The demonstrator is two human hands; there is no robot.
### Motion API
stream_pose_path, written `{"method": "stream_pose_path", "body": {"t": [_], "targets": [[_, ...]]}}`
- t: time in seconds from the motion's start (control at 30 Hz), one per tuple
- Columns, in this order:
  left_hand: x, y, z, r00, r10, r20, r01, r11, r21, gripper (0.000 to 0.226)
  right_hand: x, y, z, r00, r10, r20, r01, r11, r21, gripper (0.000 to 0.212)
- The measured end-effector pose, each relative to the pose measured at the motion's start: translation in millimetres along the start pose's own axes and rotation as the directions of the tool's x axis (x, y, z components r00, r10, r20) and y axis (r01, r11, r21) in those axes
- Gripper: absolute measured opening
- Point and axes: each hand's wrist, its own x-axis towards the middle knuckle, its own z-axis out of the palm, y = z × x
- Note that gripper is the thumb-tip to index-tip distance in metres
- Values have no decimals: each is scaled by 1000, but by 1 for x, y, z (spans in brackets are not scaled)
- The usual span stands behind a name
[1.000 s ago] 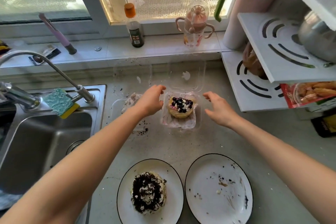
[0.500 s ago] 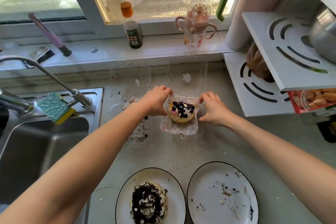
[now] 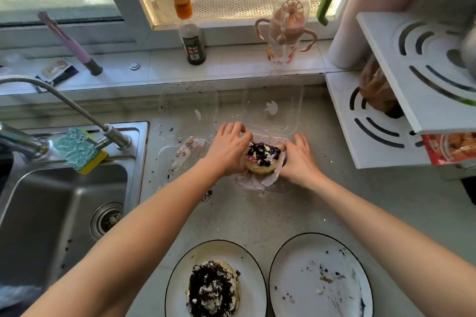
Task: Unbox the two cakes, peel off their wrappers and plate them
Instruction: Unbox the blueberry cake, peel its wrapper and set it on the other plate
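1. Nearest the camera, two white plates with dark rims sat side by side on the counter (image 3: 257, 216). The left plate (image 3: 247, 265) held an unwrapped cake with dark crumbs (image 3: 212, 288); the right plate (image 3: 296, 262) carried only crumbs and smears.
2. Further out, the blueberry cake (image 3: 261, 158) sat on its crumpled paper wrapper (image 3: 253, 181) in the right half of a clear plastic box (image 3: 273, 110), whose lid stood open behind it.
3. The left hand (image 3: 228, 150) touched the cake's left side, fingers curled together over its far edge. The right hand (image 3: 300, 158) pressed against the cake's right side, fingers held together and bent inward. Whether the fingertips gripped the cake or the wrapper could not be told.
4. The left half of the box held a second, used wrapper (image 3: 186, 154).
5. To the left lay the sink (image 3: 51, 201), with a sponge (image 3: 79, 150) on its rim under the tap (image 3: 77, 108).
6. Farthest, a dark bottle (image 3: 192, 38) and a pink cup (image 3: 286, 31) stood on the windowsill.
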Motion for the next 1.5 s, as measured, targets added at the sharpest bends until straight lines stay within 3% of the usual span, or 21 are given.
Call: {"method": "stream_pose_path", "body": {"t": [0.47, 0.7, 0.8, 0.9, 1.0, 1.1, 1.17, 1.23, 1.3, 1.4, 1.5], "targets": [[-11, -9, -3, 993, 8, -116, -29, 984, -178, 68, -4, 1, -6, 999, -35, -41, 41, 987, 155, 60], [-20, -8, -26, 983, 65, -171, -96, 980, -176, 70, -26, -8, -22, 999, 32, -37, -15, 924, 382, 55], [-26, -2, -42, 992, 53, -114, -90, 935, -343, 69, -36, -12, -29, 999, 11, -51, 13, 890, 456, 55], [-38, 5, -55, 999, -2, -47, -28, 768, -640, 66, -47, -15, -39, 1000, 6, -23, 9, 812, 584, 61], [-55, 12, -67, 997, -76, 3, 41, 500, -865, 87, -60, -22, -53, 1000, -19, 3, 12, 753, 658, 63], [-76, 17, -73, 993, -91, 80, 79, -15, -997, 101, -76, -31, -61, 1000, -27, 15, 7, 667, 745, 68], [-87, 19, -73, 986, -98, 137, 91, -377, -922, 89, -83, -35, -62, 999, -37, 9, 16, 630, 776, 77], [-97, 26, -76, 978, -118, 170, 65, -605, -794, 60, -91, -42, -63, 999, -50, -4, 34, 612, 790, 78], [-100, 37, -76, 945, -197, 260, 48, -704, -708, 32, -98, -48, -63, 998, -61, -12, 46, 590, 806, 77], [-101, 52, -75, 877, -300, 375, 46, -724, -688, 47, -108, -55, -60, 997, -77, -32, 71, 590, 804, 71], [-104, 64, -77, 878, -266, 397, 68, -752, -656, 51, -115, -60, -55, 994, -84, -73, 110, 628, 771, 63]]}}
